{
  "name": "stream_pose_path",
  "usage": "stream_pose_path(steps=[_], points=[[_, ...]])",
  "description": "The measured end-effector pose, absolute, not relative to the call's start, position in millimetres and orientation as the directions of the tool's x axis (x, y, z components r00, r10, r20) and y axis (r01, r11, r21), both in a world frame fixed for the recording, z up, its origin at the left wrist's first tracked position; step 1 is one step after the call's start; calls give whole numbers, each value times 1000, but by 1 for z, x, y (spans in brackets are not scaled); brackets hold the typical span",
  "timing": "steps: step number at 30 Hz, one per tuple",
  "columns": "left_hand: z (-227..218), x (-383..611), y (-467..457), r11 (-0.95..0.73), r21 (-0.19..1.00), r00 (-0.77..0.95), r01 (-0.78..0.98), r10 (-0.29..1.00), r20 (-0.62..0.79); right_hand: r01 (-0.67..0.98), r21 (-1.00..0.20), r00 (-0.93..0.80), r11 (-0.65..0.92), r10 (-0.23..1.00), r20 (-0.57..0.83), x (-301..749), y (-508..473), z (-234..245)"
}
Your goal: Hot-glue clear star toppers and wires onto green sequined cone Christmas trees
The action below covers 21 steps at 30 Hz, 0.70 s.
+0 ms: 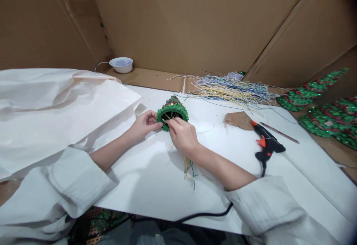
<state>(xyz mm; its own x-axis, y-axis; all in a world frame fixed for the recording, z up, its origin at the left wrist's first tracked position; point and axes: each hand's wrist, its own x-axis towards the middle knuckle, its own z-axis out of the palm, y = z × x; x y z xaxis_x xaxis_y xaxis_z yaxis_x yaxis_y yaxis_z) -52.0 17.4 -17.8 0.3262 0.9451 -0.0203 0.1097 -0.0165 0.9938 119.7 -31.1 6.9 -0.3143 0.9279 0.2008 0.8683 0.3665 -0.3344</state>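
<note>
A small green cone-shaped tree ornament [173, 110] with beads lies on its side on the white sheet [156, 185], its hollow base facing me. My left hand [145, 124] grips the rim of that base at its left. At the base opening, my right hand [182, 135] pinches a thin wire strand, fingers closed. Thin yellow strands stick out of the hollow. More loose strands [189, 168] lie under my right wrist.
A pile of thin coloured wire strands [231, 88] lies behind. A black and orange glue gun [266, 144] rests at right, beside a brown card scrap [240, 120]. Green sequinned trees [329, 114] lie far right. A white bowl [122, 64] sits at back. White cloth [55, 111] covers the left.
</note>
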Motion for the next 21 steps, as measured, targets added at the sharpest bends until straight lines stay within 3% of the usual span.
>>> stream_pose_path(steps=[14,17,21], points=[[-21,-55,19,-21,994,352,108,936,-18,868,-253,-390,427,902,185,119,-29,6],[-22,-56,20,-36,994,354,106,935,-4,864,-314,-346,394,917,199,118,-28,6],[-22,-56,20,-34,994,358,108,934,-7,803,-490,-246,338,938,243,117,-27,5]])
